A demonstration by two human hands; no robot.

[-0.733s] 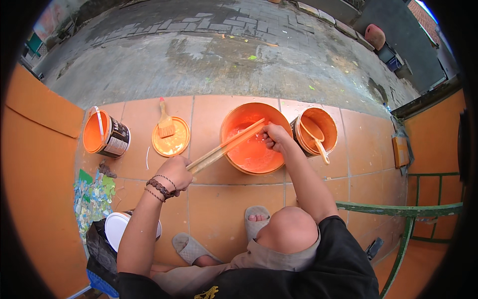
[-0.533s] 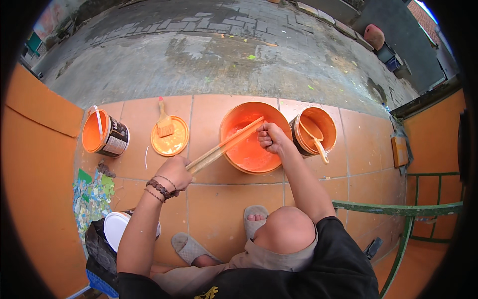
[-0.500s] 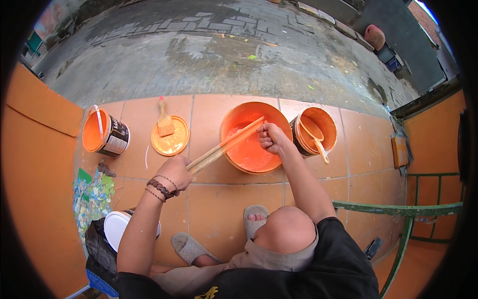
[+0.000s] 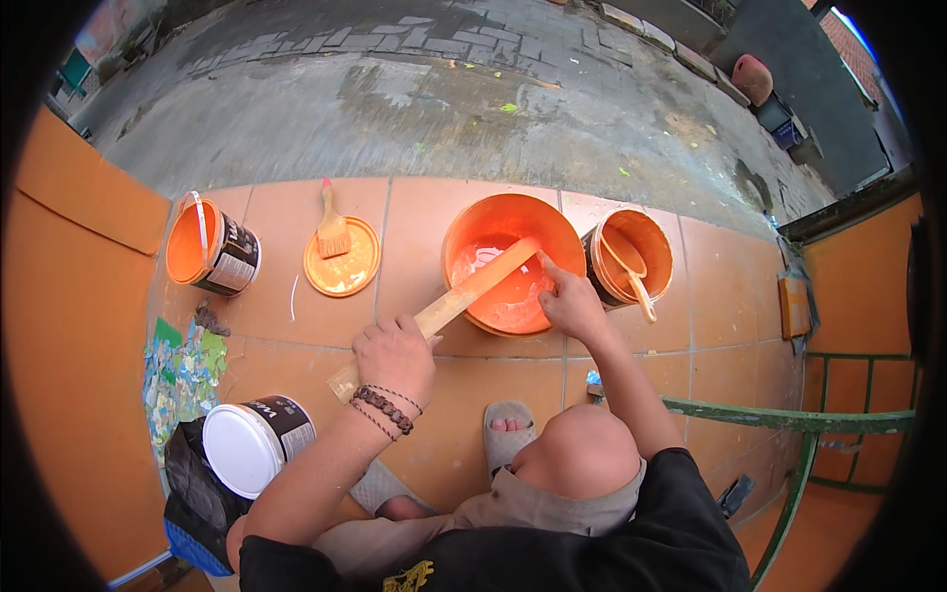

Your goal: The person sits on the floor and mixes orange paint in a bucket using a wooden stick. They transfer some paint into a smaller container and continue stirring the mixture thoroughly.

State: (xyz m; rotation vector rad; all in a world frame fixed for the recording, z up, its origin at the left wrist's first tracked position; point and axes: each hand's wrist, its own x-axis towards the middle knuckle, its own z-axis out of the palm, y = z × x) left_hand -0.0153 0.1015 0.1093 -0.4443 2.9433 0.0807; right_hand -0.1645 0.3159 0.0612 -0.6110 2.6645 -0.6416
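My left hand (image 4: pixel 395 357) is closed round the bare lower part of a flat wooden stick (image 4: pixel 449 308), its palm turned down. The stick slants up to the right over a big bucket (image 4: pixel 572 229) of orange paint, and its far end is coated orange. My right hand (image 4: pixel 574 301) is over the bucket's right rim. Its index finger is stretched out against the painted end of the stick, the other fingers partly curled and holding nothing. Wet orange paint (image 4: pixel 513 301) lies in the bucket, with pale glints on its surface.
Right of the bucket stands a smaller paint pail (image 4: pixel 663 259) with a dipper in it. Leftward lie a paintbrush (image 4: pixel 333 235) on an orange-smeared lid (image 4: pixel 345 281) and a tipped paint pail (image 4: pixel 229 259). A white-lidded pail (image 4: pixel 242 449) and green metal frame (image 4: pixel 750 416) flank me.
My left hand has moved right and farther up the stick, whose lower end now shows behind it. My right hand has shifted slightly right and down, its index finger now extended.
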